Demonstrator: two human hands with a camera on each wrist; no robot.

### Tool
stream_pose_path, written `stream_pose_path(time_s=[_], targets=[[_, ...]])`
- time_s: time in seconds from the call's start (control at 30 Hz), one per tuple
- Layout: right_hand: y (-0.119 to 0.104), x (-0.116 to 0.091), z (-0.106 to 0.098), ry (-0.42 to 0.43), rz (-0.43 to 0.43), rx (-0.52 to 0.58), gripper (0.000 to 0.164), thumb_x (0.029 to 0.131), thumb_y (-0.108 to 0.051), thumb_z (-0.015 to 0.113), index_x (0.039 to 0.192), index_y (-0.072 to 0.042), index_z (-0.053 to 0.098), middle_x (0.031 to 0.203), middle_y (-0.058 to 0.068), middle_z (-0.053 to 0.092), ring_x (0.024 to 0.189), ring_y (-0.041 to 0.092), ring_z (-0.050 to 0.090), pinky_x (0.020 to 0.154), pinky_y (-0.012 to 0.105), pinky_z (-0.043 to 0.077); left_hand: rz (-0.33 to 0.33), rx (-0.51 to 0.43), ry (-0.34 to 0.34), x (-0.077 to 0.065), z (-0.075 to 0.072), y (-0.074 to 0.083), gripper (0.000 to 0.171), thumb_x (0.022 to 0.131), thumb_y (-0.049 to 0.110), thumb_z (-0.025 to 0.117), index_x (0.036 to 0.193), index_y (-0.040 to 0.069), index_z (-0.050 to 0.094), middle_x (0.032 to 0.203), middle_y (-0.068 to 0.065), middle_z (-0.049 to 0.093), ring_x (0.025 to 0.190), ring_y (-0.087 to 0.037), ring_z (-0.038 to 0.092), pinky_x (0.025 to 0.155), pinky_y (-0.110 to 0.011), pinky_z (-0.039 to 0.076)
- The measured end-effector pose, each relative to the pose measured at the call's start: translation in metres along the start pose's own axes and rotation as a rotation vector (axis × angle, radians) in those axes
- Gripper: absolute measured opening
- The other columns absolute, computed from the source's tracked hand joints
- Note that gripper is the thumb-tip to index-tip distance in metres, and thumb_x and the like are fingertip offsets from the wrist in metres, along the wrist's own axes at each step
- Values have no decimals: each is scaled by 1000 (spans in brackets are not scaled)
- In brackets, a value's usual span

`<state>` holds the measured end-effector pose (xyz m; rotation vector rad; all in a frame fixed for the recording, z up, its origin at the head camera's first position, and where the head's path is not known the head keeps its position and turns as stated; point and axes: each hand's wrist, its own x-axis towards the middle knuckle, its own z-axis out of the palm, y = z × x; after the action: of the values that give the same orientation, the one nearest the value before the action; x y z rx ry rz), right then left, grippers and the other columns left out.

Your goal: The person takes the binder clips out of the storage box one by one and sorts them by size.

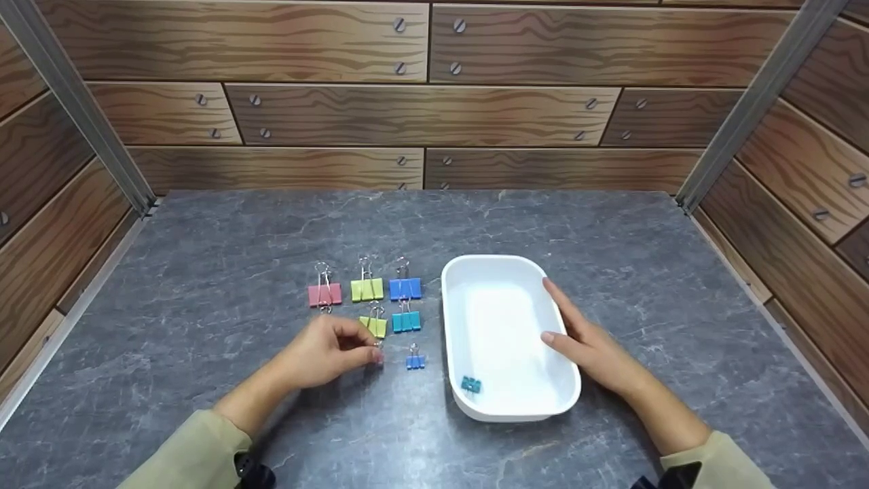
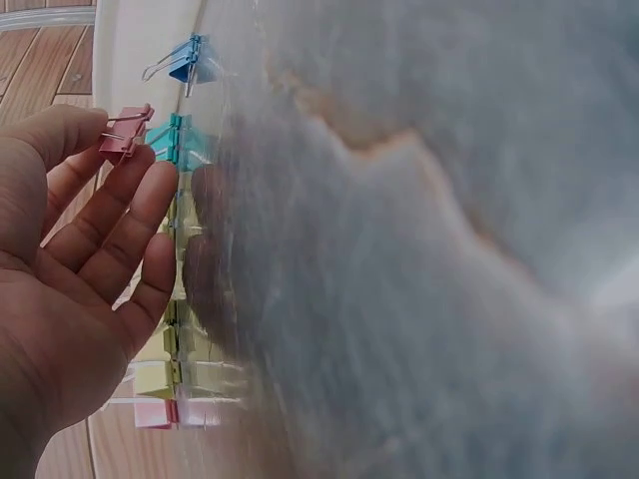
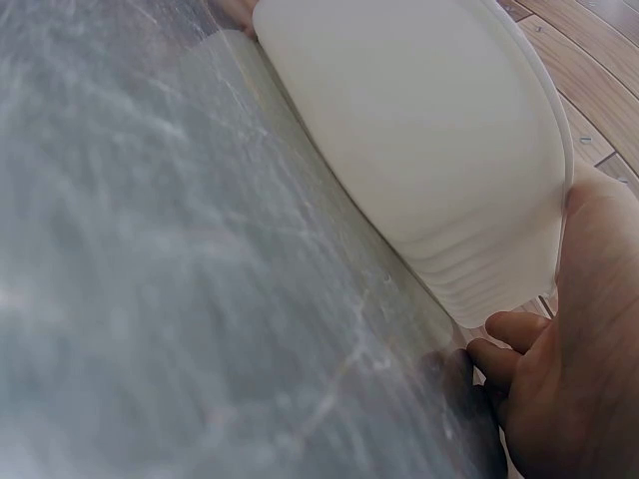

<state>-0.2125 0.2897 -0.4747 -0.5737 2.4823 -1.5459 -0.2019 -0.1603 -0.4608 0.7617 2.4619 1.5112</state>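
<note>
My left hand (image 1: 326, 356) pinches a small pink binder clip (image 2: 126, 132) between thumb and fingers, low over the table. Just to its right sits a small blue binder clip (image 1: 415, 361). Beyond the hand are a small yellow binder clip (image 1: 373, 327) and a teal binder clip (image 1: 407, 321). My right hand (image 1: 601, 356) holds the right side of a white plastic container (image 1: 569, 390), its thumb over the rim and its fingers along the outside wall. A small dark teal binder clip (image 1: 470, 385) lies inside, in the container's near left corner.
Larger binder clips form the far row: a pink one (image 1: 325, 295), a yellow one (image 1: 367, 290) and a blue one (image 1: 405, 289). Everything rests on a grey marbled table (image 1: 204, 285), enclosed by wood-patterned walls (image 1: 421, 112) at the back and sides.
</note>
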Motion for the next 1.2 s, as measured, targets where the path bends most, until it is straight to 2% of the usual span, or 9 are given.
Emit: stream_pose_path(time_s=[0.23, 0.6, 0.87, 1.2], targets=[[1, 1, 0, 4, 9, -20, 82, 107, -27, 64, 171, -38, 15, 175, 12, 18, 155, 32, 28, 107, 22, 43, -22, 7, 4, 0, -1, -2, 6, 93, 13, 82, 89, 9, 82, 82, 2, 74, 67, -6, 56, 57, -18, 43], [0, 1, 1, 11, 14, -29, 82, 106, -29, 65, 170, -40, 15, 175, 10, 18, 155, 31, 26, 108, 19, 40, -59, 61, 9, -2, -3, -1, 7, 92, 20, 85, 89, 14, 84, 79, 4, 75, 63, -3, 56, 53, -18, 43], [0, 0, 1, 4, 40, -29, 81, 107, -30, 64, 170, -40, 15, 174, 13, 20, 155, 32, 28, 105, 24, 46, -42, 97, 25, -2, -2, -2, 7, 91, 17, 85, 86, 13, 84, 74, 7, 73, 60, 0, 51, 51, -17, 38], [-1, 0, 1, 10, 23, -22, 80, 107, -28, 64, 171, -37, 16, 175, 12, 19, 156, 31, 26, 108, 22, 41, -69, 155, 27, -1, -2, -2, 6, 91, 17, 85, 85, 15, 83, 72, 10, 70, 60, -2, 51, 51, -19, 40]])
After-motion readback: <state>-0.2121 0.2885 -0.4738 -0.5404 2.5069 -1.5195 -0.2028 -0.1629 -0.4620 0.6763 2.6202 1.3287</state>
